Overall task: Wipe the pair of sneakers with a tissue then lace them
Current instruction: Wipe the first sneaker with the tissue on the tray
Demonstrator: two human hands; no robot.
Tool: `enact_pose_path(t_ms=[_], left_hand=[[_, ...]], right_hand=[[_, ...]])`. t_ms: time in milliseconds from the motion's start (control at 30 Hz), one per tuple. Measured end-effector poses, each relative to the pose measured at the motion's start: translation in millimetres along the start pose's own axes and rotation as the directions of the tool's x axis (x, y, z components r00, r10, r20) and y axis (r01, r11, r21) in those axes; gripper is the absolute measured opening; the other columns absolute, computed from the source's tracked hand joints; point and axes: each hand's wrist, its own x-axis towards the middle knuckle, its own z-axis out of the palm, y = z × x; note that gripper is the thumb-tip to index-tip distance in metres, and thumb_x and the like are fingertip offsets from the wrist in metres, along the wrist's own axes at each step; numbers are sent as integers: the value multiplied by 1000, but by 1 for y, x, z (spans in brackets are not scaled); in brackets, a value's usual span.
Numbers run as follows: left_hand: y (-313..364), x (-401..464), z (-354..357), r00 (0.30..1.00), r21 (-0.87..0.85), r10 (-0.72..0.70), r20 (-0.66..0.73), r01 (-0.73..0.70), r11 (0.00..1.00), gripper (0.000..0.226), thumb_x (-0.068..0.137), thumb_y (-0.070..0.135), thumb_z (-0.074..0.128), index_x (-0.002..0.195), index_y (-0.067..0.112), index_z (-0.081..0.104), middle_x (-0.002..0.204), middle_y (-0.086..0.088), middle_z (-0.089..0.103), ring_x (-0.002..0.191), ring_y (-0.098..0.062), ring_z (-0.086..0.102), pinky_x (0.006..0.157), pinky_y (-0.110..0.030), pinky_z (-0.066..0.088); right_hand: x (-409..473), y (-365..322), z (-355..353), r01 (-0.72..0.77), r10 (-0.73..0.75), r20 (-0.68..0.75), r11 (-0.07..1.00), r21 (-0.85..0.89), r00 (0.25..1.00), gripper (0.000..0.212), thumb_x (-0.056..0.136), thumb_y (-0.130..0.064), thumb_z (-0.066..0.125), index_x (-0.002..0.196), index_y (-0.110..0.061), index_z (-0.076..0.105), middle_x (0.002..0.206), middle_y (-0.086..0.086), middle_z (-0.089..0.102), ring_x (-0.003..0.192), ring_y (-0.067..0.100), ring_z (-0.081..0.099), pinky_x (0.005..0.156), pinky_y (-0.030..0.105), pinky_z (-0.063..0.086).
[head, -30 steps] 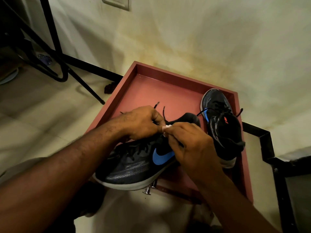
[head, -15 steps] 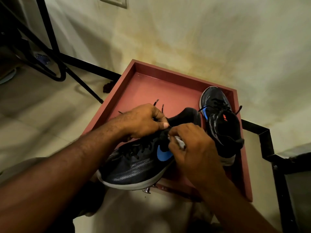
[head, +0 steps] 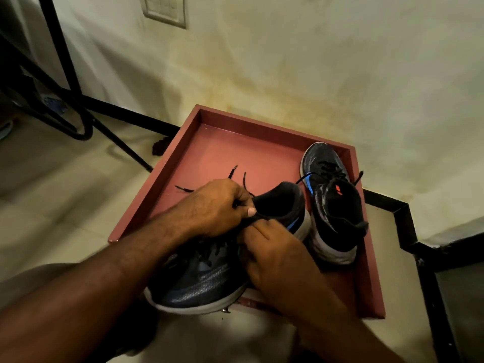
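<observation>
A dark sneaker [head: 204,292] with a blue swoosh and white sole lies tilted over the near edge of a red tray [head: 154,197]. My left hand [head: 214,208] grips its collar, with a black lace running through the fingers. Loose lace ends [head: 235,171] lie on the tray floor beyond. My right hand [head: 275,255] is curled against the sneaker's side just below the collar; the white tissue it held earlier is hidden under the fingers. The second sneaker [head: 332,205] stands upright at the tray's right side, toe toward the wall.
The tray sits on a pale floor against a stained wall. Black metal legs [head: 78,113] cross at the left. A black frame [head: 403,218] runs along the right. A switch plate [head: 165,9] is on the wall, and a small dark lump [head: 159,148] lies by the tray's far-left corner.
My right hand has slid down from the collar onto the sneaker's side, and the white tissue has gone from sight beneath it. My left hand keeps its grip on the collar.
</observation>
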Motion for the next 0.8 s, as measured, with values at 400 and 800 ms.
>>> enact_pose_path(t_ms=[400, 800], left_hand=[[-4, 4, -3, 999, 14, 14, -42, -14, 1000, 17, 102, 30, 65, 87, 30, 74, 80, 19, 68, 73, 8, 61, 63, -12, 43], [-4, 4, -1, 999, 4, 7, -39, -7, 1000, 13, 100, 33, 68, 93, 29, 78, 81, 20, 68, 78, 5, 64, 69, -15, 48]], right_hand=[[13, 25, -12, -94, 86, -184, 995, -33, 979, 9, 86, -8, 70, 93, -10, 66, 88, 4, 64, 78, 23, 58, 69, 33, 49], [7, 27, -12, -135, 146, -192, 988, 71, 970, 19, 83, -7, 74, 94, -17, 61, 88, 0, 62, 80, 17, 55, 69, 29, 48]])
